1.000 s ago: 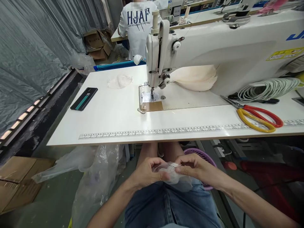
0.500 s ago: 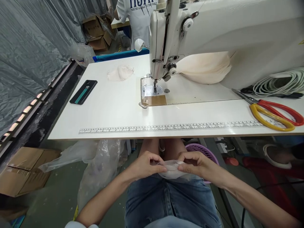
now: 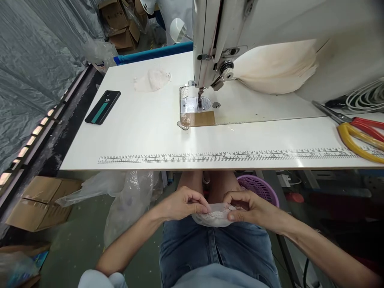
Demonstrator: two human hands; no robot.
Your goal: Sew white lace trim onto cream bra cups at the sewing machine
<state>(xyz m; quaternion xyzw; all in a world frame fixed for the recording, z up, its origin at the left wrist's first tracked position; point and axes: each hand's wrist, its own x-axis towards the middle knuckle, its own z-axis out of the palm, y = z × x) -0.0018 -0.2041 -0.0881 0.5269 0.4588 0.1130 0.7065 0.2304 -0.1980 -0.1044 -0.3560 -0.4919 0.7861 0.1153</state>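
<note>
Sheer white fabric piece with textured trim point(image 3: 214, 220): held above the blue denim lap point(image 3: 195, 246), below the front edge of the white rectangular tabletop point(image 3: 135, 136). Left hand point(image 3: 187, 204): grip nearly closed, thumb and forefinger pinching its left side. Right hand point(image 3: 247, 206): grip closed, thumb pressing the right end. Judgement: light, even tension suits the thin cloth; spread trim flat, avoid stretching.

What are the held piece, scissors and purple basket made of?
Held piece: probably thin fabric, matte, partly sheer; bunches softly, bumpy white edging.
Scissors: blades look metal, gray sheen; handles likely plastic, smooth solid red and yellow.
Purple basket: likely molded plastic; uniform color, perforated wall.
</note>
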